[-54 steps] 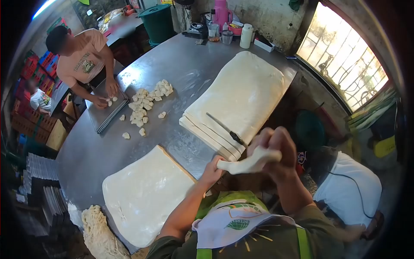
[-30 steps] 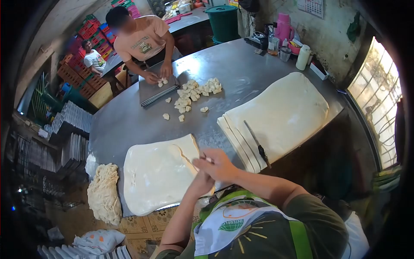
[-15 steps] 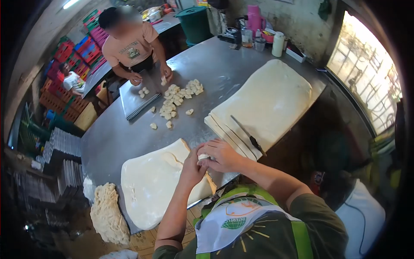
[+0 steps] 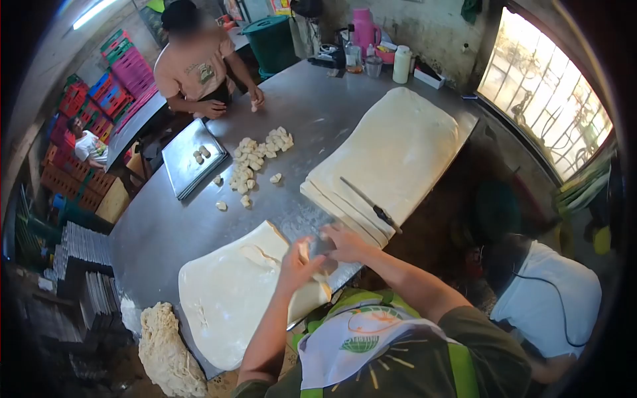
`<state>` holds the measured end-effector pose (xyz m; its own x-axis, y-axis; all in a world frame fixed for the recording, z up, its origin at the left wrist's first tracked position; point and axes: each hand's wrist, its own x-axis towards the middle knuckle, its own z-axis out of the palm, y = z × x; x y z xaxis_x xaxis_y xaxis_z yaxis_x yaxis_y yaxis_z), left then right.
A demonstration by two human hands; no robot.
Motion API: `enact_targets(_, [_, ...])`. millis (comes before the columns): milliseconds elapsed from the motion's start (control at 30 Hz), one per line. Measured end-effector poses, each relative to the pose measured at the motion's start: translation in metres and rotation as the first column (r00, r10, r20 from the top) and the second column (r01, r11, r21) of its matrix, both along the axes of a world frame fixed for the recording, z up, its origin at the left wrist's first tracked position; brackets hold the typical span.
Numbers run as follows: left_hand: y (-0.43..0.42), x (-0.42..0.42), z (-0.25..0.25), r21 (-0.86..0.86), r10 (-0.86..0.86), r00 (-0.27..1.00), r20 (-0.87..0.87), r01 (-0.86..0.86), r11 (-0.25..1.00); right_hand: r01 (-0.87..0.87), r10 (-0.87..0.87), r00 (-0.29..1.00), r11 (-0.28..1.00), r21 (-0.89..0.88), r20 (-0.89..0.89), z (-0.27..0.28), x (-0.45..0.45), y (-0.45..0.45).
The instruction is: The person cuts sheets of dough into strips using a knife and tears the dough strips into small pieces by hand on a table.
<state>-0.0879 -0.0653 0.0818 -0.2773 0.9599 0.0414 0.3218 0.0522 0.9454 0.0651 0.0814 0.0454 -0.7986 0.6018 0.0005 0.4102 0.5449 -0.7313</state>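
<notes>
My left hand (image 4: 298, 268) is over the right edge of a thick folded dough slab (image 4: 229, 292), its fingers curled around a small piece of dough (image 4: 304, 251) that is partly hidden and blurred. Just to the right, apart from it, my right hand (image 4: 348, 243) is open, fingers spread above the table near the cut strips of a second dough slab (image 4: 398, 149). A long knife with a dark handle (image 4: 379, 212) lies across those strips. Farther off on the metal table (image 4: 172, 222) is a pile of small dough pieces (image 4: 249, 159).
Opposite me a person (image 4: 199, 73) handles dough beside stacked metal trays (image 4: 182, 176) with a few pieces on top. A rough dough lump (image 4: 166, 348) sits at the near left. Bottles and a pink jug (image 4: 362, 30) stand at the back. Another person in white (image 4: 551, 292) bends at the right.
My hands have moved apart, the right one letting go of the dough piece they held together. The view has shifted, and the person at the right shows more.
</notes>
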Motion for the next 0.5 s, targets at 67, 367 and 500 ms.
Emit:
enact_targets(67, [-0.001,0.0,-0.003,-0.11,0.152,0.985,0.076,-0.144,0.984,-0.065,0.119,0.919,0.986,0.154,-0.377,0.049,-0.002,-0.026])
enact_targets(367, [0.012,0.011,-0.02,0.003,0.137,0.977,0.161,-0.139,0.99,-0.124,0.121,0.911,0.992,0.017,-0.395,0.056,-0.028,-0.018])
enact_targets(500, [-0.006,0.047,0.015,-0.241,0.024,0.953,-0.302,-0.1,0.965,-0.16,0.145,0.98,0.981,0.109,0.139,0.006,-0.03,0.023])
